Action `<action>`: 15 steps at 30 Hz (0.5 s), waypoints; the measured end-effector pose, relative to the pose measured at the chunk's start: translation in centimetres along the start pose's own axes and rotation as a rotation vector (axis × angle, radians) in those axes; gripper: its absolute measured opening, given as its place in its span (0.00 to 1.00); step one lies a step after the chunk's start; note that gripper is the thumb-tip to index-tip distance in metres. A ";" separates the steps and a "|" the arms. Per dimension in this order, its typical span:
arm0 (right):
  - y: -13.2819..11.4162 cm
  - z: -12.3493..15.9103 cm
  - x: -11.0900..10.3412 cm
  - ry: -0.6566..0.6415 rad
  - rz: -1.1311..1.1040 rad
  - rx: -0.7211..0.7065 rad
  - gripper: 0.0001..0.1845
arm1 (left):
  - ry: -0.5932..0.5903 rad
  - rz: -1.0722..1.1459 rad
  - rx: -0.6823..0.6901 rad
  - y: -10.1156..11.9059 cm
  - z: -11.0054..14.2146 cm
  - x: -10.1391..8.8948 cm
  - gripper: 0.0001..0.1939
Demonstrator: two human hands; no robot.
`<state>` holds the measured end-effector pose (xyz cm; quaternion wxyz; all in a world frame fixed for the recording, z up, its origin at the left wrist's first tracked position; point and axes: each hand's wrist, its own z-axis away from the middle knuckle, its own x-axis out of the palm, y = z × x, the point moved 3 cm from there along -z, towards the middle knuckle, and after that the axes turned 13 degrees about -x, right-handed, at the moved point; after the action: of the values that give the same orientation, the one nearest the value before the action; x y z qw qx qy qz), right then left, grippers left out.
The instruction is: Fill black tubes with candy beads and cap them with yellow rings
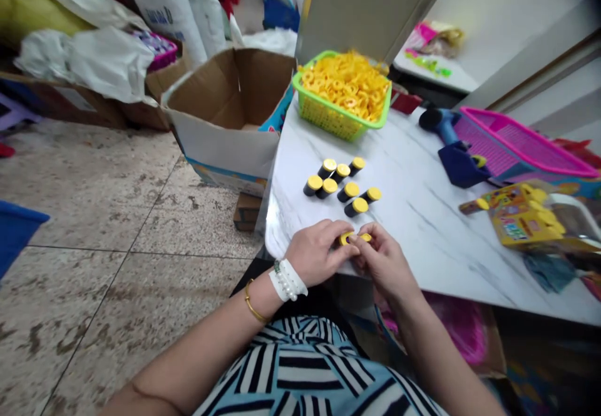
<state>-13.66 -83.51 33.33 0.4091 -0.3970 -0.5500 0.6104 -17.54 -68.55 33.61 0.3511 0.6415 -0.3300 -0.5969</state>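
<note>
My left hand (323, 250) and my right hand (382, 256) meet at the near edge of the white marbled table (417, 240). The fingers of both are closed on a small yellow plastic piece (346, 239), with the thumbs on top. Fingers cover part of it, and I cannot tell whether it is one piece or two. Just beyond my hands stand several short dark tubes (357, 207) with round yellow caps. Behind them a lime-green basket (328, 112) is heaped with loose yellow plastic parts (350, 84), some of them ring-shaped.
An open cardboard box (225, 153) stands against the table's left side. To the right are a pink basket (526, 143), a blue tool-like object (446, 128), a yellow printed box (511, 215) and a lone capped tube (473, 206). White sacks (159, 9) lie at the far left.
</note>
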 end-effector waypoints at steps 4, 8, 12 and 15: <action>-0.2 -0.4 -0.2 -0.129 -0.106 0.064 0.23 | 0.074 -0.092 0.055 -0.4 0.5 0.3 0.19; -1.0 -0.9 -0.2 -0.253 -0.156 0.158 0.23 | 0.066 -0.151 0.074 -0.3 0.6 0.4 0.16; -0.8 -1.5 -0.3 -0.299 -0.191 0.280 0.21 | 0.013 -0.223 0.093 -0.2 0.2 0.5 0.13; -0.5 -1.7 -0.5 -0.254 -0.159 0.253 0.22 | 0.011 -0.211 0.090 -0.2 -0.1 0.6 0.12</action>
<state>-11.92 -83.35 33.71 0.4299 -0.2175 -0.5455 0.6858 -17.37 -68.93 33.08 0.2589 0.6912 -0.2850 -0.6116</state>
